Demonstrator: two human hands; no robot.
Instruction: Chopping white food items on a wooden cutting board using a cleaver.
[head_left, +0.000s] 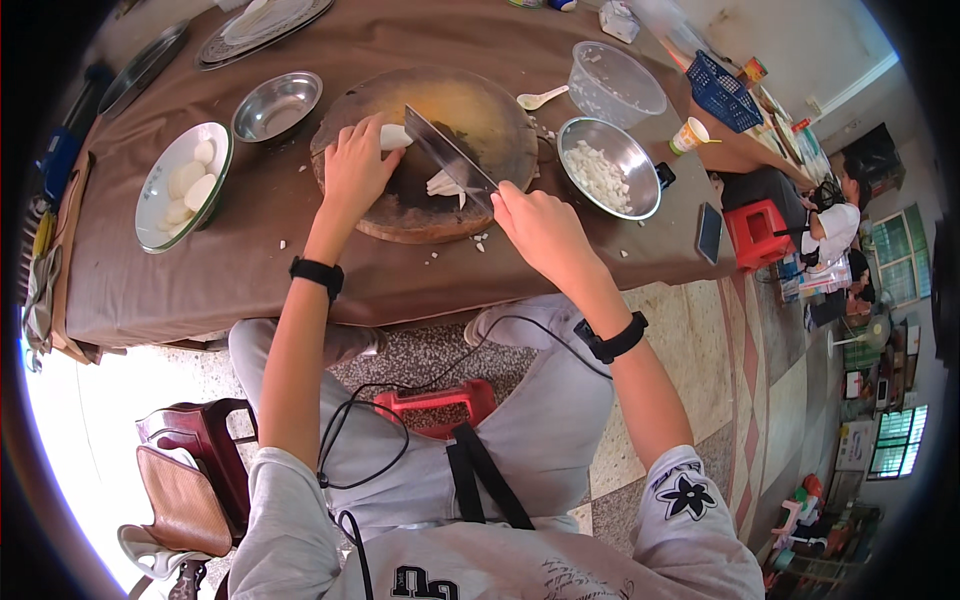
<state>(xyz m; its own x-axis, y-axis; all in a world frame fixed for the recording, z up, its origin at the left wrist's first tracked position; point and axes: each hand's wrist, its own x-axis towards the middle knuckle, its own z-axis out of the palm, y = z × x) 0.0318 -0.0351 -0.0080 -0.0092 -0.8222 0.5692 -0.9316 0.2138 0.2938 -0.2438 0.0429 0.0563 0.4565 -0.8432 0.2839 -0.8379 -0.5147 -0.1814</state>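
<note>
My right hand (pixel 540 232) grips the handle of a cleaver (pixel 447 150), its broad blade slanting up and to the left over a round wooden chopping board (pixel 440 225). Left of the blade, my left hand (pixel 355 165) is closed on a peeled white vegetable piece (pixel 395 137), pressing it to the board. Several cut white strips (pixel 445 187) lie right beside the blade. A steel bowl (pixel 640 203) at the right holds diced white bits (pixel 598 175). On the left, a green-rimmed white bowl (pixel 152 215) contains several peeled white pieces (pixel 200 190).
A steel bowl (pixel 278 105) sits left of the board. Beyond it on the right are a white spoon (pixel 543 98), a clear plastic tub (pixel 617 85) and a paper cup (pixel 689 136). A phone (pixel 709 233) lies by the right edge. Black cables (pixel 440 385) cross my lap.
</note>
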